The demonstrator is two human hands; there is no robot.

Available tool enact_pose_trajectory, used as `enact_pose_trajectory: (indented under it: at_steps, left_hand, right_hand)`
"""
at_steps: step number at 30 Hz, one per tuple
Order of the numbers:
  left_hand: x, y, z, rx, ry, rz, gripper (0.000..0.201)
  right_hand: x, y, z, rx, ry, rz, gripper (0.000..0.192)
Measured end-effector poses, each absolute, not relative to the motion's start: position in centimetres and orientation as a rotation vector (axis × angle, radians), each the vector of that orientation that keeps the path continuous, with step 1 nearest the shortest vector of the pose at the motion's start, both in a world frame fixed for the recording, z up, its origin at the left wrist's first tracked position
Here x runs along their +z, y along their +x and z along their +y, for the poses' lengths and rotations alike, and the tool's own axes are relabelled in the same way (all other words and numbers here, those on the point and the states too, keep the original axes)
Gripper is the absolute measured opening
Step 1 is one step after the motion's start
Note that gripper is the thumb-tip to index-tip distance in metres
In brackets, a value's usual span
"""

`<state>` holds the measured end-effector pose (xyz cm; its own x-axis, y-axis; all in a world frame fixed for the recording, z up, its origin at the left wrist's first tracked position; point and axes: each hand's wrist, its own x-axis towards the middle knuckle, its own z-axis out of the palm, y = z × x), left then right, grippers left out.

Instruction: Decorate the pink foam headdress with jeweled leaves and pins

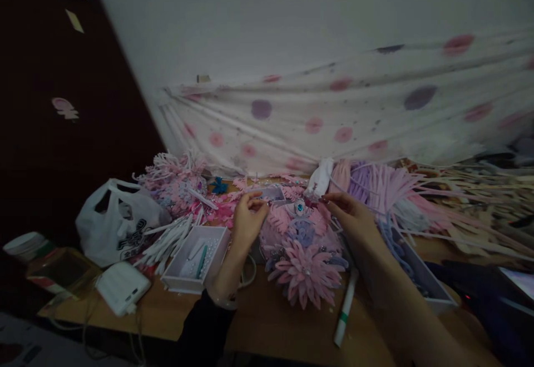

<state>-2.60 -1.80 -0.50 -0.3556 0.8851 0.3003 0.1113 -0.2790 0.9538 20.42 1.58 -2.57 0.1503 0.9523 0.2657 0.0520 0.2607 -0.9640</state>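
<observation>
My left hand [246, 219] and my right hand [350, 217] are raised over a heap of pink and purple foam flowers [304, 256] in the middle of the wooden table [267, 317]. Each hand pinches a side of a pink foam piece topped by a blue gem [299, 207]. A small open white box [273, 193] sits just behind my left fingertips. A white glue stick with a green band [345, 311] lies on the table below my right wrist.
A white tray [196, 258] with beads and a teal tool stands left of the flowers, next to white foam strips [167, 239]. A white plastic bag [114, 219], a white charger [122, 286] and tape rolls lie at the left. Pink and purple foam strips [387, 189] pile up at right under a dotted cloth [334, 117].
</observation>
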Motion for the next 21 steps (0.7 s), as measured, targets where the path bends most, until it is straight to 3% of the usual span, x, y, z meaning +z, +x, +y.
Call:
enact_pose_trajectory:
  at_steps: [6, 9, 14, 21]
  left_hand:
    - [-3.3, -2.0, -2.7, 1.773, 0.995, 1.359, 0.061]
    - [-4.1, -1.0, -3.1, 1.657, 0.936, 1.209, 0.054]
    - [-4.2, -0.3, -3.3, 1.565, 0.917, 1.040, 0.052]
    - [-4.5, -0.5, -3.1, 1.548, 0.908, 1.012, 0.042]
  right_hand:
    - [-4.2, 20.7, 0.7, 0.899, -1.191, -0.964, 0.042]
    - [-4.7, 20.2, 0.2, 1.028, -1.213, -0.854, 0.053]
    - [-4.6, 19.4, -0.7, 1.213, -1.119, -0.810, 0.053]
    - [-5.0, 19.3, -0.7, 1.285, -0.986, -0.841, 0.065]
